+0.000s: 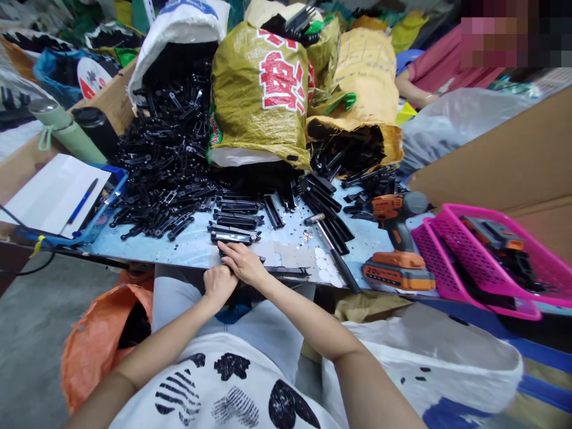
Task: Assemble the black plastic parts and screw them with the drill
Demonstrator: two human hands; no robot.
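At the table's near edge my left hand [220, 283] is closed in a fist, its fingers curled out of sight; whatever lies in it is hidden. My right hand [245, 264] touches it, with fingers bent over a black part [261, 260] that is mostly covered. Just beyond my hands several long black folding parts [235, 233] lie in a row. Under my right wrist runs a thin black bar [288, 271] along a grey metal plate [290, 256]. Small white discs [326, 266] are spread to its right, next to a hammer [331, 244].
A heap of black links [165, 155] spills from a white sack [187, 24]. Behind stand a gold sack [259, 89] and a yellow sack [366, 77]. An orange cordless driver [397, 238] and pink baskets [487, 256] are right; a blue tray [105, 205] is left. A co-worker's arm [415, 89] shows.
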